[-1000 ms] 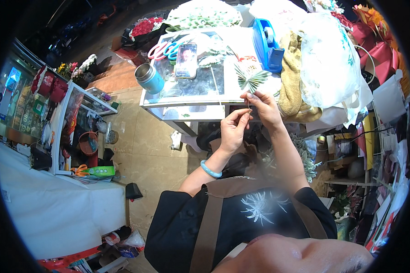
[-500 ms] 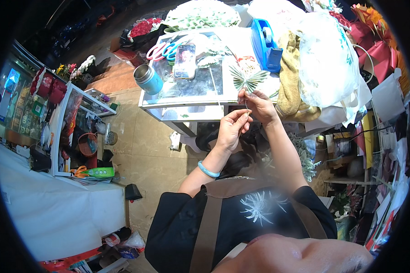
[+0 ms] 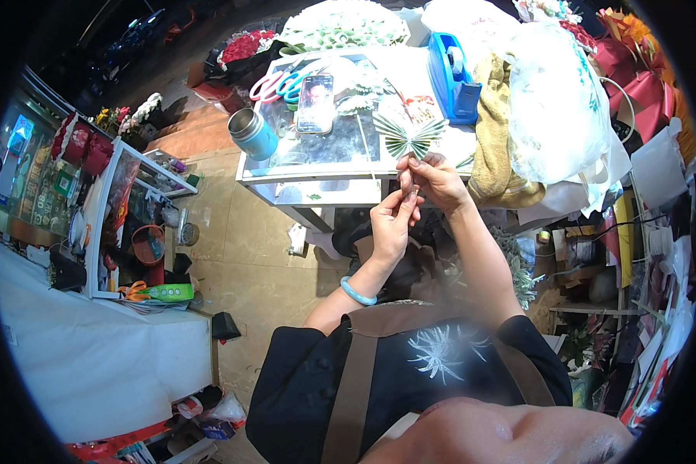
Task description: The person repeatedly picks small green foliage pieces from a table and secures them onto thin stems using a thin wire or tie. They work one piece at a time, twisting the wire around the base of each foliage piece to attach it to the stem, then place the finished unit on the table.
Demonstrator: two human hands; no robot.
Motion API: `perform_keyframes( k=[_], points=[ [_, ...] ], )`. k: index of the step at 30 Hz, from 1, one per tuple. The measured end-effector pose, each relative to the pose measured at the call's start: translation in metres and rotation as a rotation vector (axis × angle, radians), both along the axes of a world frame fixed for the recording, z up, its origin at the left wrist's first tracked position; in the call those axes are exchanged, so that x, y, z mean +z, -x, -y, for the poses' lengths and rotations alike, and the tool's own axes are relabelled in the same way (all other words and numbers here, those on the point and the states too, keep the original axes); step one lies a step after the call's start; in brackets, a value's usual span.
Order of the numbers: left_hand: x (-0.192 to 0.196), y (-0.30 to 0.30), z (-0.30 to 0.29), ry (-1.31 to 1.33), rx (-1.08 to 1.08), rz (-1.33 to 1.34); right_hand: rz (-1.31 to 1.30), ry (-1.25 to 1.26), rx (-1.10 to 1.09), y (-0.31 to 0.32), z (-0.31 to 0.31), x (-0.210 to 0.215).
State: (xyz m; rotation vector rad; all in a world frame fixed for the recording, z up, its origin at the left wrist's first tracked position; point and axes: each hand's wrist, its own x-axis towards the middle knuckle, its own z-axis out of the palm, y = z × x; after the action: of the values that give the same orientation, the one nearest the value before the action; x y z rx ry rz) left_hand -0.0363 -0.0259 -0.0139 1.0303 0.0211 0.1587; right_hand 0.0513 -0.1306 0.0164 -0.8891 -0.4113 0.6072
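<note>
A green folded-paper butterfly (image 3: 410, 136) with pleated wings stands on a thin stem above my hands. My right hand (image 3: 435, 179) pinches the stem just under the wings. Close beside it, my left hand (image 3: 393, 226), with a light blue bracelet (image 3: 357, 292) on the wrist, grips the lower part of the stem. Both hands are raised in front of a glass-topped table (image 3: 317, 172), near its front edge.
On the table lie a phone (image 3: 315, 102), a metal cup (image 3: 252, 133), pink and teal scissors (image 3: 278, 83), a blue tape dispenser (image 3: 452, 77), a yellow cloth (image 3: 495, 147) and white plastic wrap (image 3: 558, 100). A display shelf (image 3: 108, 209) and a white-covered counter (image 3: 93, 363) stand at left; clutter fills the right.
Both hands have kept hold of the butterfly's stem and shifted only slightly; the left hand's fingers have moved up closer to the right hand.
</note>
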Motion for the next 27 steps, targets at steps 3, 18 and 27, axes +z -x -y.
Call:
perform_keyframes(
  k=[3, 18, 27],
  points=[
    [0.000, -0.001, -0.003, 0.184, -0.122, -0.004, 0.012, -0.066, 0.027, -0.002, -0.002, -0.002],
    [-0.011, -0.008, -0.013, 0.404, -0.215, -0.067, 0.076, 0.071, 0.110, 0.000, 0.000, 0.007],
    [-0.010, -0.007, -0.029, 0.457, -0.132, -0.015, 0.508, 0.478, -0.371, -0.055, 0.057, 0.043]
  ],
)
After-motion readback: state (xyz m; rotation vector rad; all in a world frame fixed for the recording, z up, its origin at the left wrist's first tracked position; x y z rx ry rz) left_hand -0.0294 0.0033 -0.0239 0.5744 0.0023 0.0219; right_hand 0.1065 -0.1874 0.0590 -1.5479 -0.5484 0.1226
